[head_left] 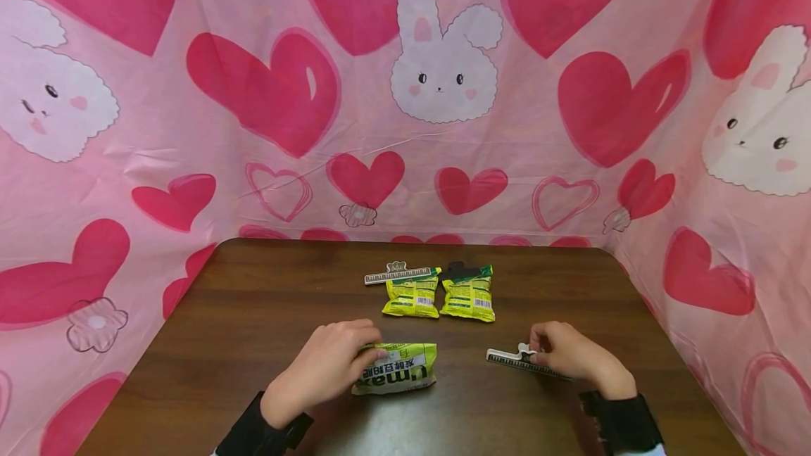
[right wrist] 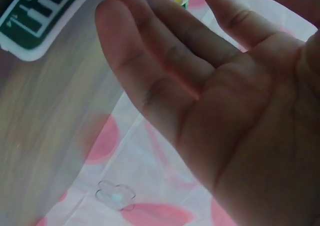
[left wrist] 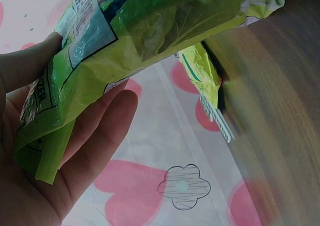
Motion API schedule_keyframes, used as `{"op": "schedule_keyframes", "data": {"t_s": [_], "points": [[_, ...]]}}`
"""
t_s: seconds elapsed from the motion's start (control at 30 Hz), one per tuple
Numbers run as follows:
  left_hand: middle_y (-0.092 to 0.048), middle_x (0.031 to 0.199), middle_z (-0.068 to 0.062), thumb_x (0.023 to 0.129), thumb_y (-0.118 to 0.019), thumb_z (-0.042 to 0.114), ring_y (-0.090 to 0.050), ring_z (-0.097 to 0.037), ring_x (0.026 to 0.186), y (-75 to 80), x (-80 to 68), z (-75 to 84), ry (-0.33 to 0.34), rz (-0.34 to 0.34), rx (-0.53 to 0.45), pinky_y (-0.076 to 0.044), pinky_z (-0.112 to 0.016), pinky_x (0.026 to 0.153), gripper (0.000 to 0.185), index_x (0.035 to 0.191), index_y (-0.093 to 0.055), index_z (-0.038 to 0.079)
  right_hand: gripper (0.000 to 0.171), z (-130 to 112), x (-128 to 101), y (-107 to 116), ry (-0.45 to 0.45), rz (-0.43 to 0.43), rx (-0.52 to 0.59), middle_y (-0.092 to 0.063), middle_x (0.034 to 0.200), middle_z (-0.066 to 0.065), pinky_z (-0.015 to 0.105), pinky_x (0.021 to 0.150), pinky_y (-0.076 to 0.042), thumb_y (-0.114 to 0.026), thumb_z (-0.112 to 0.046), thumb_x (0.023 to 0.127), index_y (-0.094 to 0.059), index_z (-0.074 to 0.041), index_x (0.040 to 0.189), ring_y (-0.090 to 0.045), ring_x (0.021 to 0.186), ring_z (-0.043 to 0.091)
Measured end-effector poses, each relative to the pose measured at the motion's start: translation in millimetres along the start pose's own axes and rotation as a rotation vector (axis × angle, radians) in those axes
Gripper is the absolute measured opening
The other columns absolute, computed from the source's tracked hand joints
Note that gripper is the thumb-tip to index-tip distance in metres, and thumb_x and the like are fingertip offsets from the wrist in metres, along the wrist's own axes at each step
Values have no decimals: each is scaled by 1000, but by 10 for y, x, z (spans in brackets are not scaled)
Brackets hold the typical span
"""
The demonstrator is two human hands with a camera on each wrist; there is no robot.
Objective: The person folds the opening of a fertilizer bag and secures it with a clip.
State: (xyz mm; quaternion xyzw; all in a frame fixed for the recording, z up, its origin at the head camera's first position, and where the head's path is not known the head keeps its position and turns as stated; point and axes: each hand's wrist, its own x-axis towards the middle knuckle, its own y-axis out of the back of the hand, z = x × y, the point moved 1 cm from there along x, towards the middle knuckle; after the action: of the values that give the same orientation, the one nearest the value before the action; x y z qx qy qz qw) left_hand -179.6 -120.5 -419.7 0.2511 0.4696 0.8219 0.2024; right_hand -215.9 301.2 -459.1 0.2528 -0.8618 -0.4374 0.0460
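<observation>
Fingers (head_left: 364, 349) curled, pinching bag (head_left: 399, 368) | right hand (head_left: 570, 354) pinching clip (head_left: 516, 359) | bag neck is best being held flat while clip is being lifted.

Left hand (head_left: 329, 364) palm-down, fingers curled in a grip; right hand (head_left: 567, 352) pinching with fingertips (both wrists black-cuffed).

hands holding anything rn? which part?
Left hand grips the near snack bag at its left end. Right hand touches the sealing clip near its middle; a full grip can't be told.
</observation>
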Motion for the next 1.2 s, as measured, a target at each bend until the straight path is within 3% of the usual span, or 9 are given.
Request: {"op": "schedule_keyframes", "data": {"t_s": [0.3, 0.57, 0.87, 1.2], "points": [[-57, 84, 15, 96, -80, 24, -53, -1, 71, 3, 0, -5, 3, -7, -3, -47, -24, 62, 8, 95, -74, 19, 26, -162, 107, -70, -8, -48, 49, -66, 91, -2, 35, 70, -52, -83, -3, 87, -69, -6, 109, -60, 81, 17], [-57, 84, 15, 96, -80, 24, -52, -1, 71, 8, -2, 3, 2, -3, 3, -47, -24, 62, 9, 94, -73, 19, 13, -230, 140, -125, -32, -64, 5, -60, 81, -5, 32, 66, -46, -85, -10, 88, -75, -9, 96, -53, 74, 17], [-58, 85, 15, 95, -81, 24, -53, -2, 72, 13, 2, 1, 1, -4, 0, -48, -25, 63, 9, 96, -74, 19, 13, -434, 203, -155, 163, 77, 11, -62, 83, -9, 29, 64, -49, -86, -12, 88, -74, -12, 94, -55, 72, 7], [-57, 85, 15, 96, -80, 24, -52, -1, 71, 5, -4, -7, -9, -6, 10, -47, -24, 62, 8, 95, -73, 20, 12, -588, 216, -159, 162, 139, 4, -59, 83, -11, 28, 63, -47, -85, -15, 91, -75, -19, 97, -54, 74, 10]]}}
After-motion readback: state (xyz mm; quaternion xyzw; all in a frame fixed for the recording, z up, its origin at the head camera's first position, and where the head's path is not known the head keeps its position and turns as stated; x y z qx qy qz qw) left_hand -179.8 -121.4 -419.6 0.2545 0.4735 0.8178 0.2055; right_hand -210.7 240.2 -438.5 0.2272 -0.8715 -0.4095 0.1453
